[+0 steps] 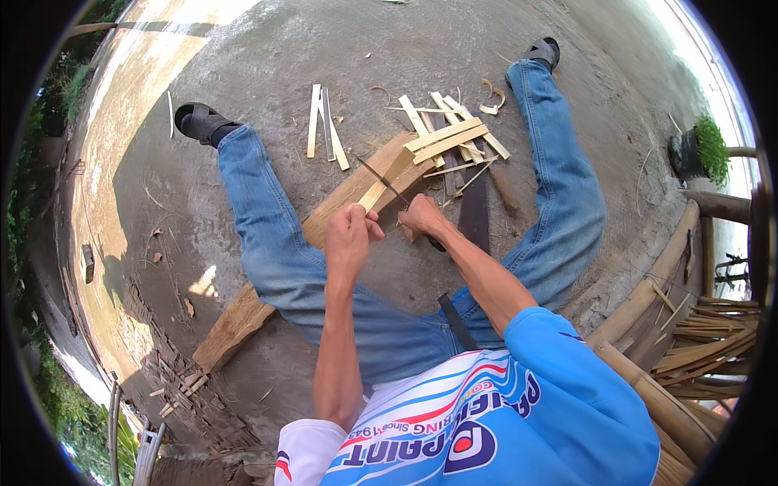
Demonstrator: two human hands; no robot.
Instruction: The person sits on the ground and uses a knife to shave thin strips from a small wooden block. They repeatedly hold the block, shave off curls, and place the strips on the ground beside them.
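Note:
My left hand (350, 235) pinches the near end of a pale bamboo strip (374, 196), which lies slanting over a thick wooden beam (340, 202). My right hand (423, 217) is closed round the handle of a knife (378, 174), most of that handle being covered by the fingers. The narrow dark blade points up and left and crosses the strip, seemingly touching it. Beyond the blade, the strip continues toward the beam's far end. Several cut strips (450, 139) are heaped just past that end, some resting on the beam.
Between my spread legs, a few strips (314, 121) lie on the concrete floor left of the heap. A curled shaving (493, 99) and a long dark flat piece (476, 206) are near my right leg (559, 170). Bamboo poles (656, 405) and a potted plant (703, 152) stand at right.

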